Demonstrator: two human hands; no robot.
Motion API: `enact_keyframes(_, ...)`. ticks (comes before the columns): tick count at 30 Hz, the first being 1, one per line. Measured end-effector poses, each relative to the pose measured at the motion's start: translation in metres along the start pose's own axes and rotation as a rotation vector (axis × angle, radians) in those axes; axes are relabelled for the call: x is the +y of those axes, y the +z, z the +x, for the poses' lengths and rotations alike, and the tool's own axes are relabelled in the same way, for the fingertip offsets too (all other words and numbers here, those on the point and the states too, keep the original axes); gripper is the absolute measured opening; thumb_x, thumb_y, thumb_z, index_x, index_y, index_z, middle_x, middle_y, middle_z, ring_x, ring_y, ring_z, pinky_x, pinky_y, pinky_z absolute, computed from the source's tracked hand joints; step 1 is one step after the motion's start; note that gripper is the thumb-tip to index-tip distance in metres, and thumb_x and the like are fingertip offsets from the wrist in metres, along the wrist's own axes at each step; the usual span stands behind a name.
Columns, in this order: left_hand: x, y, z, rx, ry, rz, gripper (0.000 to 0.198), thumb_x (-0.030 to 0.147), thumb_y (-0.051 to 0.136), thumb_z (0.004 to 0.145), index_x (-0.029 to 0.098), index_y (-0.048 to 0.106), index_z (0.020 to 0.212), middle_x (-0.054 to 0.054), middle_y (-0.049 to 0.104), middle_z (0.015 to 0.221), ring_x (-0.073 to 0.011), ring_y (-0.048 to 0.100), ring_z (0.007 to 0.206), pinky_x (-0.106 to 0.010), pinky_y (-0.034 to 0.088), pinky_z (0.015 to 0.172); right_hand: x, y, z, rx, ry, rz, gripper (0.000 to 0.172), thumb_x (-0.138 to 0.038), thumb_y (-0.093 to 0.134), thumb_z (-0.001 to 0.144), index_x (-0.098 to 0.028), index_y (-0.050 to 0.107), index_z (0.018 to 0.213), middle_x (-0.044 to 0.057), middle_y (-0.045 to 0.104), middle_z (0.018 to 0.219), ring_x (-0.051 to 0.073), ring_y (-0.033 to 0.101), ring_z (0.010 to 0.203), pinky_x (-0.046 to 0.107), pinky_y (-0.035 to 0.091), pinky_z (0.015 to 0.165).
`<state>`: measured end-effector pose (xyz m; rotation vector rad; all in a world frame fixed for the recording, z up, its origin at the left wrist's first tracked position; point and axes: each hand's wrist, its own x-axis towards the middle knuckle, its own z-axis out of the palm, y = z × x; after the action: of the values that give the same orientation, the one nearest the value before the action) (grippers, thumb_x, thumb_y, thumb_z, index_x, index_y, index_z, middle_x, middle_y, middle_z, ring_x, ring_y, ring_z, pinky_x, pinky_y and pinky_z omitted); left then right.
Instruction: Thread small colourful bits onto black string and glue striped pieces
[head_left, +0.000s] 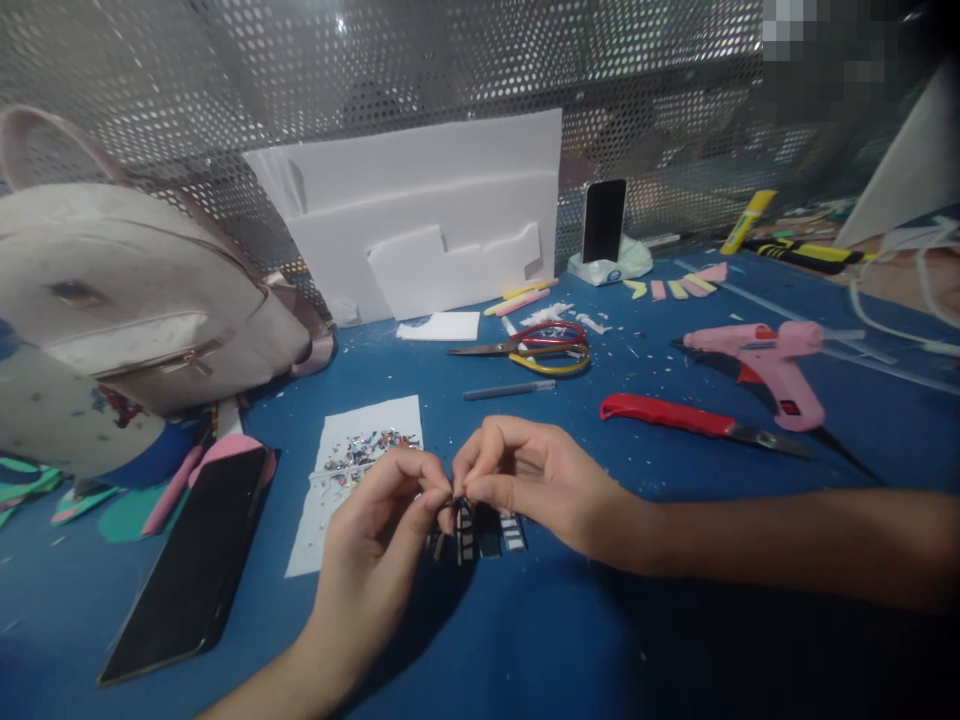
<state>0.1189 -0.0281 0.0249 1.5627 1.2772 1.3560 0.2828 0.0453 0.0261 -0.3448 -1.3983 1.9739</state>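
My left hand (375,545) and my right hand (551,490) meet low in the middle of the head view. Both have thumb and fingers pinched at the top of a small black piece with hanging strips (466,535), some of them marked with pale bars. The fingertips hide its upper end, so I cannot make out its full shape. Just beyond my left hand lies a white paper (306,535) with a heap of coloured glitter bits (375,447) on it. A slim pen-like stick (510,390) rests behind my right hand.
Scissors (517,350), a red utility knife (667,413) and a pink glue gun (757,350) lie beyond my right arm. At left are a phone (187,560) and a pale backpack (135,290). White foam board (420,225) leans at the back, with another phone (604,222) beside it.
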Motion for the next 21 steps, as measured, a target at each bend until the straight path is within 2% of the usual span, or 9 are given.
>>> enact_keyframes(6, -0.0003, 0.0003, -0.0006, 0.003, -0.006, 0.004, 0.012, 0.018, 0.052, 0.094, 0.021, 0.055, 0.084, 0.005, 0.054, 0.066, -0.0076, 0.053, 0.059, -0.014, 0.043, 0.055, -0.0007, 0.0003, -0.0011, -0.008, 0.007, 0.011, 0.017, -0.013, 0.065, 0.085, -0.015, 0.052, 0.074, 0.001, 0.063, 0.085, 0.010, 0.064, 0.077, 0.026, 0.051, 0.075)
enact_keyframes(13, 0.0014, -0.0002, 0.0017, -0.009, -0.036, -0.012, 0.012, 0.020, 0.053, 0.094, 0.021, 0.055, 0.082, 0.005, 0.053, 0.064, -0.0070, 0.051, 0.057, -0.013, 0.041, 0.053, 0.0012, -0.0007, -0.0009, -0.018, -0.050, -0.016, 0.016, -0.010, 0.063, 0.085, -0.014, 0.053, 0.074, 0.001, 0.061, 0.087, 0.009, 0.062, 0.077, 0.025, 0.050, 0.075)
enact_keyframes(21, 0.0040, 0.0013, 0.0026, -0.011, -0.070, -0.040, 0.014, 0.021, 0.053, 0.094, 0.020, 0.055, 0.080, 0.005, 0.051, 0.063, -0.0085, 0.048, 0.057, -0.016, 0.039, 0.052, 0.0012, -0.0048, -0.0041, -0.031, -0.127, -0.226, 0.014, -0.015, 0.062, 0.088, -0.015, 0.054, 0.076, 0.003, 0.060, 0.091, 0.012, 0.059, 0.082, 0.027, 0.047, 0.077)
